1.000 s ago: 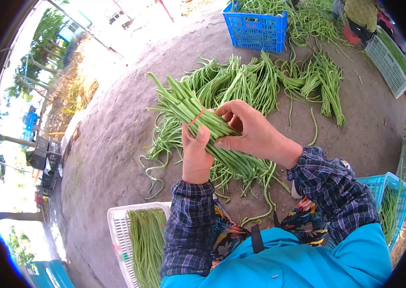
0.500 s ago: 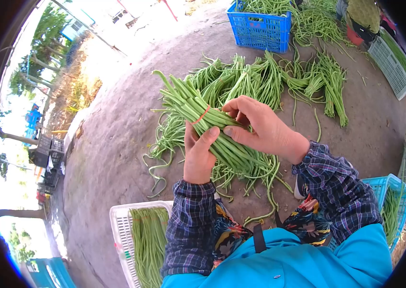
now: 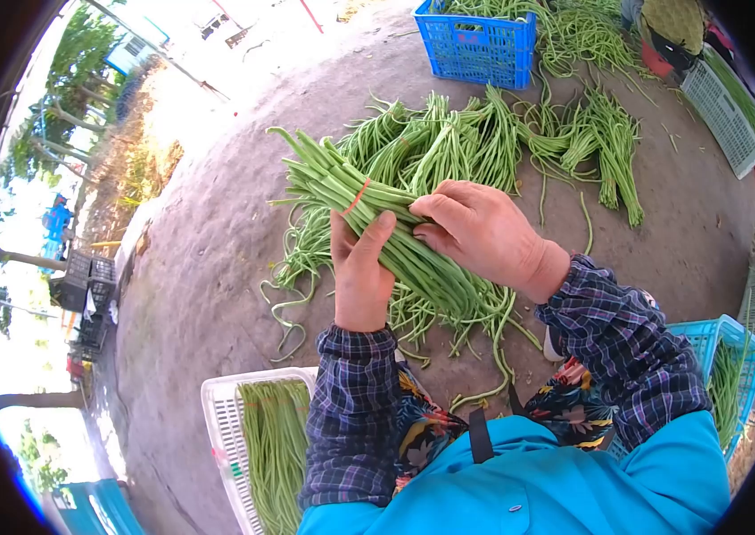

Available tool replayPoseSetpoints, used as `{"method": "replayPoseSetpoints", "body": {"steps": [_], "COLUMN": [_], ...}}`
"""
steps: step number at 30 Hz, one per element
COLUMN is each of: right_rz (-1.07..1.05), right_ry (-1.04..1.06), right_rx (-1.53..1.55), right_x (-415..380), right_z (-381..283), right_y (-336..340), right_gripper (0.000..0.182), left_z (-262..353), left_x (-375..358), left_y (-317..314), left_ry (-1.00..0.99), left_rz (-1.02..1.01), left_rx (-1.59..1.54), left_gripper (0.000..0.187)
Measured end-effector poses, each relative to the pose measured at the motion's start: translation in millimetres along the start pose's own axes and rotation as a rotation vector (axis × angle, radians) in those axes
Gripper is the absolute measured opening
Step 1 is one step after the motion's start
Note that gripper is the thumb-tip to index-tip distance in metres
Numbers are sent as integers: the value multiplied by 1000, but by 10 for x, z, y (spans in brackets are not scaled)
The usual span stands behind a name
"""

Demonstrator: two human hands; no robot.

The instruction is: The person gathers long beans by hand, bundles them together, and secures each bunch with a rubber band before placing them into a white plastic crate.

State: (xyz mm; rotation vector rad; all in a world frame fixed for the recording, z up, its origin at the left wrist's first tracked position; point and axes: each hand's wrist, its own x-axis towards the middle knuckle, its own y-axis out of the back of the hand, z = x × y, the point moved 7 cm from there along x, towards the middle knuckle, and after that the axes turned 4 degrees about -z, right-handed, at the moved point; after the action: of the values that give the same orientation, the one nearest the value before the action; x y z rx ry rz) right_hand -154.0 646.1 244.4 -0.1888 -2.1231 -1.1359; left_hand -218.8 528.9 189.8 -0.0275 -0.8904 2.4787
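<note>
A bundle of green long beans [image 3: 440, 276] lies slantwise in my left hand [image 3: 363, 278], its fingers underneath and the thumb on top. A red rubber band [image 3: 358, 194] circles the bundle near its upper left end. My right hand [image 3: 489, 234] is closed, with thumb and fingertips pinching beans at the bundle's right side. Exactly how many beans it pinches is hidden by the fingers. Below the bundle, loose long beans [image 3: 306, 245] spread over the ground, with more bunches of long beans [image 3: 449, 147] behind.
A white crate [image 3: 219, 410] of long beans stands at lower left. A blue crate [image 3: 475, 53] sits at the back, a light-blue crate [image 3: 694, 334] at lower right. Grey crates [image 3: 723, 120] line the right edge. Another person [image 3: 673, 22] is partly visible at upper right.
Both hands and the bundle have shifted slightly left in view. My right hand's fingers, more spread before, have closed tighter at the bundle's side, and its thumb has moved away from my left thumb.
</note>
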Motion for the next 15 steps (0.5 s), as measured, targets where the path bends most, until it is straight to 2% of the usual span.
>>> {"method": "replayPoseSetpoints", "body": {"steps": [2,6,8,11,15], "right_rz": [-5,13,-78,-86,-120], "right_ry": [-93,-114,-182,-198,-179], "right_rx": [126,129,170,188,176], "right_x": [-12,12,28,23,8], "right_z": [91,94,59,-3,-17], "right_y": [-35,-11,-36,-83,-103], "right_gripper": [20,17,21,26,34], "left_z": [6,28,12,-4,27], "left_x": [-3,-10,0,25,11], "left_y": [-6,-22,23,83,95], "left_ry": [-12,-34,-39,-5,-10], "left_rz": [-14,-37,-2,31,47], "left_rx": [30,114,71,-73,-69], "left_gripper": [42,43,40,36,33]}}
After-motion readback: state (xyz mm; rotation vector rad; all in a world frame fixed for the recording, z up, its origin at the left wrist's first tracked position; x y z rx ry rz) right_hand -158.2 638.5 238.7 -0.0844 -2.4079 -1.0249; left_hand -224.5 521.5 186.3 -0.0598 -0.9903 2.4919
